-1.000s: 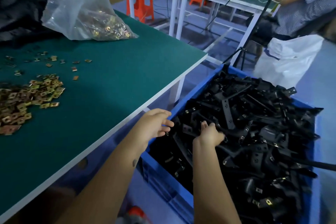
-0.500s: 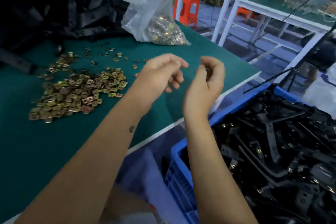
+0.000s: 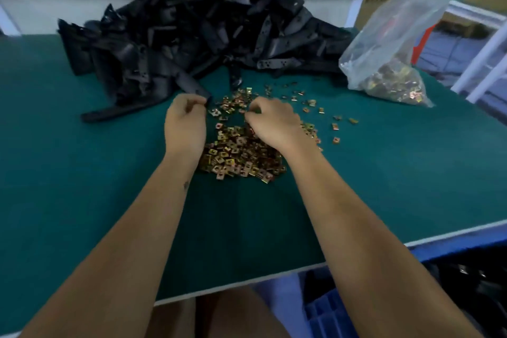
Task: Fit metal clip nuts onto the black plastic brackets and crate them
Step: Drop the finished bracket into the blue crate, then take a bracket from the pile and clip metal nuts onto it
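Green table (image 3: 82, 200) under me, white edge along the near side. Loose clip nuts (image 3: 241, 153) heaped mid-table between my wrists, strays scattered to the right. My right hand (image 3: 274, 123) is curled over the top of the heap, fingertips down in the nuts; can't tell whether it pinches one. My left hand (image 3: 185, 125) is fisted just left of the heap, next to the end of a black bracket (image 3: 189, 84); can't tell if it grips it. Bracket pile (image 3: 192, 27) fills the back of the table, touching the heap's far side. Clear bag (image 3: 389, 46) of more nuts back right, near the table's right edge. Blue crate (image 3: 329, 313) with black brackets below the near right corner. Bare green to the left and in front.
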Motion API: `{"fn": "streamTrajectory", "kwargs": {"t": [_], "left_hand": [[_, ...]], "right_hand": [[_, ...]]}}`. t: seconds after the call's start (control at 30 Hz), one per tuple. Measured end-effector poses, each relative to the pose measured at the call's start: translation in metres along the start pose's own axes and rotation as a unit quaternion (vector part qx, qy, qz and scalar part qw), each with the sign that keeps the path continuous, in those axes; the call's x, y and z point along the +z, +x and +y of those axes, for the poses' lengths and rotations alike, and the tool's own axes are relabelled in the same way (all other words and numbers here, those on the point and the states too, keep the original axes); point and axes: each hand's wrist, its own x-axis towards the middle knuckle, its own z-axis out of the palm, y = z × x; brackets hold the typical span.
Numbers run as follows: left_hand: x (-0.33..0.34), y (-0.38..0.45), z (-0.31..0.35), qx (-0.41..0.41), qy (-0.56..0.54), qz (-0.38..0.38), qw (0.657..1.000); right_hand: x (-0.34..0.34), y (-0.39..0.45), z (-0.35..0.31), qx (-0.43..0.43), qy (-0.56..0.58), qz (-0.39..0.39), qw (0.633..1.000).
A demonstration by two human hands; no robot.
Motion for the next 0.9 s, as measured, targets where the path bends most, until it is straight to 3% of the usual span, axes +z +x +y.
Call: {"fn": "streamTrajectory", "kwargs": {"t": [0.17, 0.27, 0.37, 0.43, 0.47, 0.53, 0.6, 0.77, 0.9], "left_hand": [[-0.012, 0.020, -0.013, 0.077, 0.094, 0.070, 0.990], [-0.007, 0.027, -0.012, 0.068, 0.186, 0.002, 0.980], [0.003, 0.032, -0.012, 0.052, 0.405, -0.093, 0.908], [0.009, 0.034, -0.014, 0.061, 0.502, -0.110, 0.856], [0.011, 0.034, -0.016, 0.064, 0.518, -0.109, 0.846], [0.011, 0.033, -0.019, 0.070, 0.504, -0.092, 0.856], [0.008, 0.032, -0.020, 0.078, 0.451, -0.065, 0.887], [-0.007, 0.030, -0.013, 0.057, 0.202, -0.001, 0.978], [-0.011, 0.032, -0.011, 0.044, 0.086, 0.029, 0.995]], "right_hand": [[0.025, 0.016, -0.032, 0.054, -0.124, -0.005, 0.991], [0.038, 0.013, -0.037, 0.042, -0.157, 0.031, 0.986], [0.042, 0.011, -0.032, 0.019, -0.126, 0.063, 0.990], [0.041, 0.011, -0.031, -0.004, -0.088, 0.078, 0.993], [0.041, 0.011, -0.031, -0.016, -0.078, 0.085, 0.993], [0.043, 0.012, -0.033, -0.043, -0.076, 0.103, 0.991], [0.044, 0.012, -0.034, -0.074, -0.071, 0.122, 0.987], [0.046, 0.011, -0.036, -0.118, -0.045, 0.133, 0.983], [0.043, 0.011, -0.036, -0.120, -0.001, 0.130, 0.984]]}}
